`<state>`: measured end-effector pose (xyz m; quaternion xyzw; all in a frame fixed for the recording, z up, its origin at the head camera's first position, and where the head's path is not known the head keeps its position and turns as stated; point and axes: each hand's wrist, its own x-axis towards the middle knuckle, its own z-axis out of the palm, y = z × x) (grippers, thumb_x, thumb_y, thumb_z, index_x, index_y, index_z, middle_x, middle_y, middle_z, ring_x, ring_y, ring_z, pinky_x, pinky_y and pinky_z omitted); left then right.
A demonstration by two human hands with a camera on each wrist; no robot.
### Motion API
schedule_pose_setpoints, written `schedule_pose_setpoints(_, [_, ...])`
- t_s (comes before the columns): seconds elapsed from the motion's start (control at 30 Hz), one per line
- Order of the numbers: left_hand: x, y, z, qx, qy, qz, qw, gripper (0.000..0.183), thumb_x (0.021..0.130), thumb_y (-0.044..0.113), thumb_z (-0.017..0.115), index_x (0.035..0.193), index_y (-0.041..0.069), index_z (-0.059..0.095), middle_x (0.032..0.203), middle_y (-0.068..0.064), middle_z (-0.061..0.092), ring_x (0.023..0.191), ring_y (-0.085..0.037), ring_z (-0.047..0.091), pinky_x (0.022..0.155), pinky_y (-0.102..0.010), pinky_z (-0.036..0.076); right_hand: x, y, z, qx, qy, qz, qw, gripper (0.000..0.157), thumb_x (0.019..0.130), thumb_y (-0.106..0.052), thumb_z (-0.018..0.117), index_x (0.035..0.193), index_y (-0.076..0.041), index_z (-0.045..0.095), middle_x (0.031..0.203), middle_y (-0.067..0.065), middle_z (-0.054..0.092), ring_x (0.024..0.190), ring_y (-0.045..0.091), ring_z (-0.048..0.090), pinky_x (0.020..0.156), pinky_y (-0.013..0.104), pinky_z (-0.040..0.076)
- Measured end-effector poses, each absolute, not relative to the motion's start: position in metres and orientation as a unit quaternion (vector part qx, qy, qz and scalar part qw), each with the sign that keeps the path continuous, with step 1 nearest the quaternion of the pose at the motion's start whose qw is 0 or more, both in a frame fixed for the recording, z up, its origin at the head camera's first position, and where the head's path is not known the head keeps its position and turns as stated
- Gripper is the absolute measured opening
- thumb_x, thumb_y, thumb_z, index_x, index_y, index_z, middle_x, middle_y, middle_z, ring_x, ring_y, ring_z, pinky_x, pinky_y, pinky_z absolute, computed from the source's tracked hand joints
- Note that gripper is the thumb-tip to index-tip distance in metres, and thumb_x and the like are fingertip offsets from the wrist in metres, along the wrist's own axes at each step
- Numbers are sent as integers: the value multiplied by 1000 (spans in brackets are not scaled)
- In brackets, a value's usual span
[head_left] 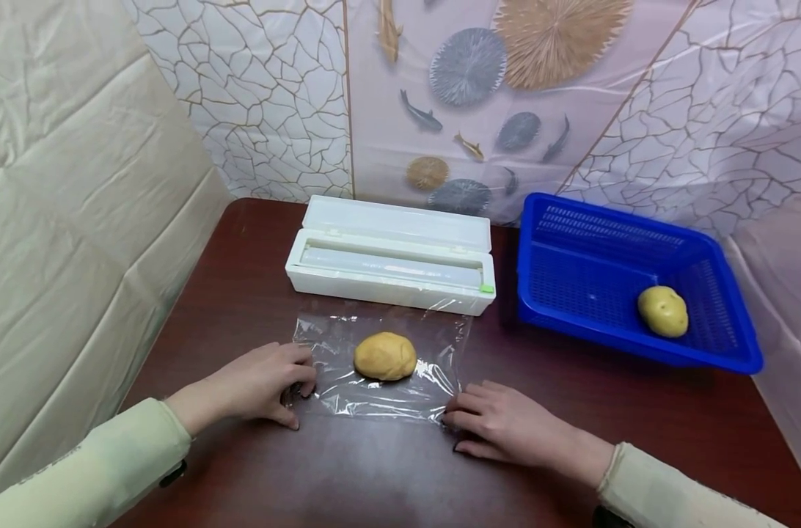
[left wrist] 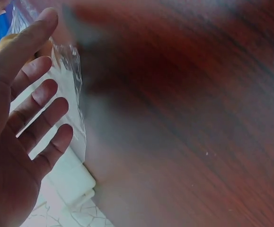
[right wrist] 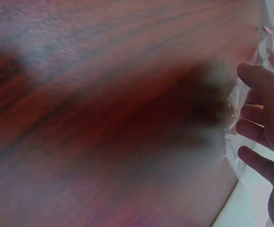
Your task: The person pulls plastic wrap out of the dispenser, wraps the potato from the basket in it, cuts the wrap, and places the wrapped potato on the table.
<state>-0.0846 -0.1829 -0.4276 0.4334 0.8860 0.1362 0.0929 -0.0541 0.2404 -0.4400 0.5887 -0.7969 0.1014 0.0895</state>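
Note:
A sheet of clear plastic wrap [head_left: 348,396] lies crinkled on the table, with an oval yellow potato [head_left: 384,356] on its middle. At the wrap's left edge is my left hand [head_left: 268,385]; its fingers are loosely bent, and the left wrist view shows the thumb apart from them. My right hand [head_left: 502,425] rests by the lower right corner of the wrap, its fingers [right wrist: 255,163] relaxed and spread from the thumb. Behind the potato stands a white wrap dispenser box [head_left: 387,293], lid raised, with a film roll [head_left: 390,265] inside.
A blue plastic basket [head_left: 592,348] stands at the right back and holds another potato [head_left: 663,312]. The dark red-brown table [head_left: 374,477] meets patterned sheeting [head_left: 268,95] at the back and a beige cloth [head_left: 64,220] on the left.

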Motion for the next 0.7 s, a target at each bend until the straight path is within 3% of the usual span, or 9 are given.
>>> schedule_pose_setpoints(0.3, [-79, -185, -431, 448, 881, 123, 88, 39, 69, 33, 96, 79, 29, 59, 83, 15, 48, 78, -4, 45, 70, -31, 37, -51, 242, -449, 603, -786, 63, 121, 26, 86, -24, 85, 109, -17, 74, 104, -6, 68, 92, 14, 63, 76, 30, 50])
schedule_pose_setpoints(0.47, [-80, -187, -431, 460, 875, 128, 83, 31, 75, 24, 90, 77, 31, 60, 80, 16, 50, 74, -2, 46, 68, -31, 39, -52, 241, -452, 599, -789, 71, 117, 9, 98, -21, 69, 104, -17, 74, 102, -6, 68, 90, 13, 62, 76, 30, 50])
schedule_pose_setpoints(0.63, [-81, -187, -432, 467, 873, 129, 63, 28, 79, 17, 84, 75, 31, 61, 79, 16, 51, 72, -1, 47, 66, -31, 41, -56, 242, -452, 597, -791, 78, 110, 31, 112, -21, 46, 99, -17, 73, 98, -6, 67, 86, 13, 61, 76, 30, 51])
schedule_pose_setpoints(0.7, [-81, -188, -432, 467, 873, 130, 57, 28, 79, 15, 82, 73, 31, 60, 77, 16, 50, 70, -1, 46, 65, -31, 41, -58, 242, -452, 597, -790, 83, 115, 26, 110, -19, 50, 97, -17, 72, 95, -6, 66, 83, 14, 60, 74, 30, 51])
